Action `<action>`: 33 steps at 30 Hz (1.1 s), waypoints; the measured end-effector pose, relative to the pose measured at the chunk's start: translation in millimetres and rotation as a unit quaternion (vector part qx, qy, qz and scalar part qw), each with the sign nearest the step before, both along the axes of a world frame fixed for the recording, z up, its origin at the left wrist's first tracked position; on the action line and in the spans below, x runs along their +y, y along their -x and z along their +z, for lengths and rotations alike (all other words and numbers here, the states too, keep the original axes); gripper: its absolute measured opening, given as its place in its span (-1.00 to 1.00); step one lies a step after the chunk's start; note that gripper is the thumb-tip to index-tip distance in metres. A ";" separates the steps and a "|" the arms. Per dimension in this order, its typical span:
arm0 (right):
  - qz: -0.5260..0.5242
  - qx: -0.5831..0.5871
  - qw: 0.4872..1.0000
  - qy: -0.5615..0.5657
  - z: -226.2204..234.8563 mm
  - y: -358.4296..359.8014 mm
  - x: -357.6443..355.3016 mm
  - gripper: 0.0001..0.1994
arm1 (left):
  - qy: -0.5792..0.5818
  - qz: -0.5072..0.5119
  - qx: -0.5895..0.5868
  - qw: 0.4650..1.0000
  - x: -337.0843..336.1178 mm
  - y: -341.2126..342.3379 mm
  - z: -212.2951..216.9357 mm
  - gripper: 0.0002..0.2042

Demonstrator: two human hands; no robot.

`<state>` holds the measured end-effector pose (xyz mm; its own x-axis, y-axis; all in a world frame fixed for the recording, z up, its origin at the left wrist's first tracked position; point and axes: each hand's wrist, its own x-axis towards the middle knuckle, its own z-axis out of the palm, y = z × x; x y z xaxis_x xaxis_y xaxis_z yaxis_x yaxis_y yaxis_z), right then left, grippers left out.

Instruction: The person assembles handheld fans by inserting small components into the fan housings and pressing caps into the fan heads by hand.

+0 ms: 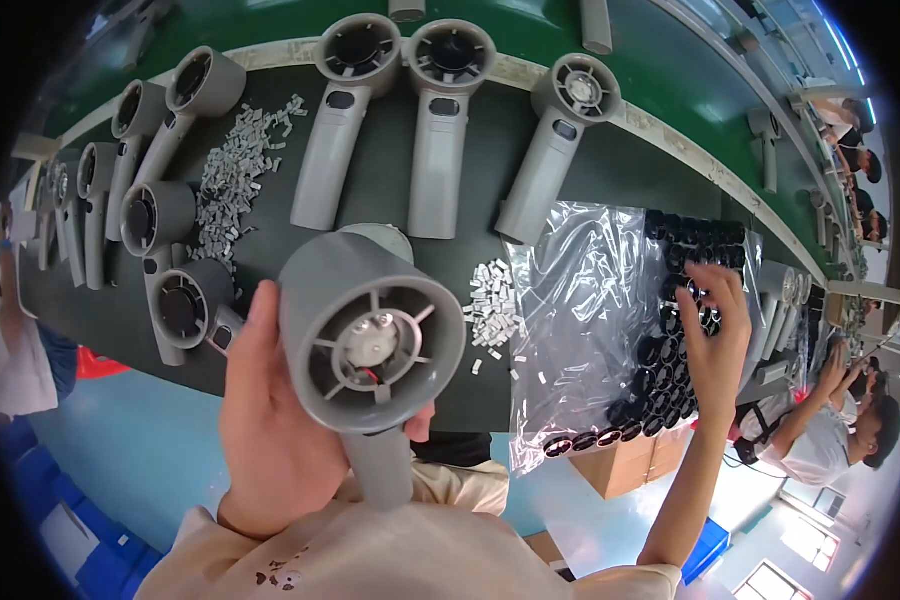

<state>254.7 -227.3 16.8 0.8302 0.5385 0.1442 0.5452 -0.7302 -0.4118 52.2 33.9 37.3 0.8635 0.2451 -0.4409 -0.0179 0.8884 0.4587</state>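
A grey handheld fan (370, 345) was clamped in the left hand (275, 430) at the near edge of the table (382, 195), while the right hand (718, 335), its grip impossible to tell, was over black round caps (660, 385) on a clear plastic sheet (580, 320), small white pieces (492, 305) beside it and 3 more fans (437, 160) beyond.

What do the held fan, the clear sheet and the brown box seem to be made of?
Held fan: probably moulded plastic; its grey shell looks smooth, rounded and softly shiny.
Clear sheet: likely thin plastic film, see-through with glossy creases.
Brown box: apparently cardboard, given its flat, tan-brown sides, though it is partly hidden.
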 end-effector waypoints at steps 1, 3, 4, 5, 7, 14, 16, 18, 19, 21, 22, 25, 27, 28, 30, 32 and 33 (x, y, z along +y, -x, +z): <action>0.030 -0.072 0.997 0.003 -1.2 -4.7 7.0 -0.78 | -0.012 -0.028 0.018 0.999 -3.7 -1.8 -0.9 -0.36; 0.072 -0.103 0.992 0.008 -3.1 -17.0 27.1 -0.73 | -0.014 -0.036 0.022 0.999 -12.0 -4.3 -0.1 -0.36; 0.087 -0.110 0.990 0.016 -4.6 -22.9 31.5 -0.71 | -0.004 -0.047 0.022 0.999 -16.2 -6.0 0.3 -0.36; 0.085 -0.113 0.990 0.010 -4.9 -29.2 31.7 -0.71 | 0.022 -0.055 0.029 0.998 -21.5 -6.4 3.0 -0.38; 0.086 -0.077 0.993 0.025 -4.3 -38.3 29.7 -0.68 | 0.036 -0.047 0.030 0.998 -32.9 -9.6 10.0 -0.39; 0.076 -0.059 0.995 0.017 -2.8 -34.9 39.2 -0.80 | 0.029 -0.064 0.032 0.997 -45.9 -22.3 -5.4 -0.40; 0.072 -0.026 0.997 0.002 3.7 -30.4 42.8 -0.81 | 0.005 -0.076 0.030 0.997 -44.9 -27.4 -4.1 -0.42; 0.051 0.043 0.997 -0.025 9.9 -23.1 47.2 -0.82 | 0.023 -0.070 0.026 0.997 -46.9 -33.5 0.7 -0.43; 0.073 0.017 0.996 -0.039 11.6 -23.1 44.7 -0.83 | 0.043 -0.066 0.018 0.997 -46.8 -37.6 3.0 -0.44; 0.072 -0.040 0.995 -0.059 16.1 -21.5 39.5 -0.84 | 0.037 -0.081 -0.035 0.995 -44.0 -39.2 1.1 -0.52; 0.033 0.021 0.994 -0.105 19.3 -19.8 36.2 -0.86 | 0.044 -0.055 -0.018 0.997 -47.2 -42.0 5.5 -0.54; 0.067 0.141 0.944 -0.291 32.0 0.2 41.3 -0.84 | -0.021 -0.062 -0.019 0.998 -45.1 -48.3 11.0 -0.41; 0.083 0.199 0.907 -0.362 45.6 24.9 50.7 -0.69 | -0.018 -0.077 -0.043 0.996 -38.0 -43.0 8.8 -0.40; 0.077 0.202 0.898 -0.382 52.7 39.3 56.7 -0.61 | -0.011 -0.104 -0.073 0.992 -35.8 -42.0 8.6 -0.38; 0.063 0.204 0.895 -0.391 57.0 54.5 64.9 -0.52 | -0.011 -0.098 -0.062 0.993 -30.7 -36.0 11.4 -0.34; 0.241 0.201 0.887 -0.338 58.9 55.4 66.0 -0.46 | -0.054 -0.101 -0.047 0.992 -25.5 -31.0 12.1 -0.30; 0.262 0.194 0.880 -0.345 54.1 56.3 68.2 -0.44 | -0.050 -0.103 -0.050 0.992 -23.3 -29.4 13.8 -0.30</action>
